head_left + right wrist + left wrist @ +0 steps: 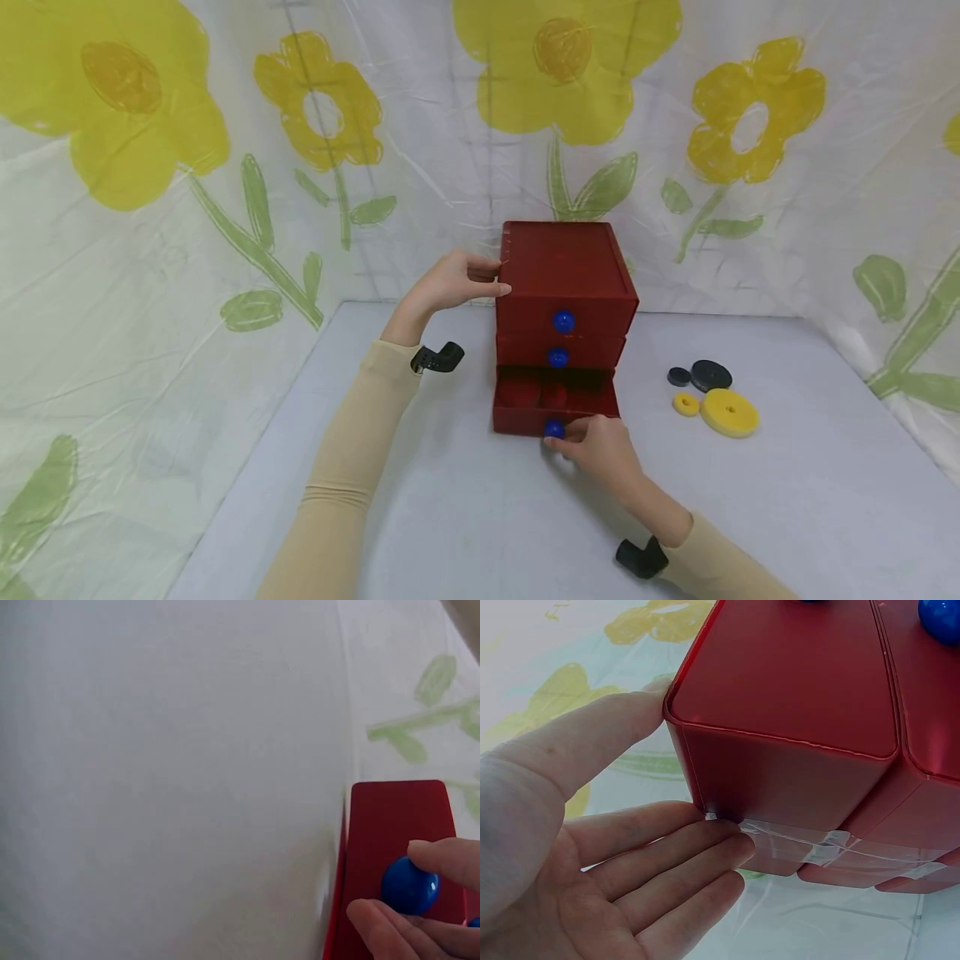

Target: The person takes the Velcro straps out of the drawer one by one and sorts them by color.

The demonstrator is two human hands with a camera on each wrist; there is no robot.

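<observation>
A small dark red cabinet (566, 260) has several stacked drawers, each with a round blue knob. Its bottom drawer (517, 422) is pulled out, and reddish round shapes (555, 395) show dimly inside. My right hand (600, 450) pinches the bottom drawer's blue knob (409, 885) between thumb and fingers. At the cabinet's upper left corner, my left hand (453, 282) touches the side with extended fingers (679, 859). Its thumb lies along the front edge there. Clear tape (825, 847) runs across the cabinet's side in the left wrist view.
Right of the cabinet lie two black discs, one large (711, 376) and one small (678, 377). Close by are a large yellow disc (730, 413) and a small yellow one (686, 405). Behind the white table (465, 517) hangs a flower-patterned curtain (420, 208).
</observation>
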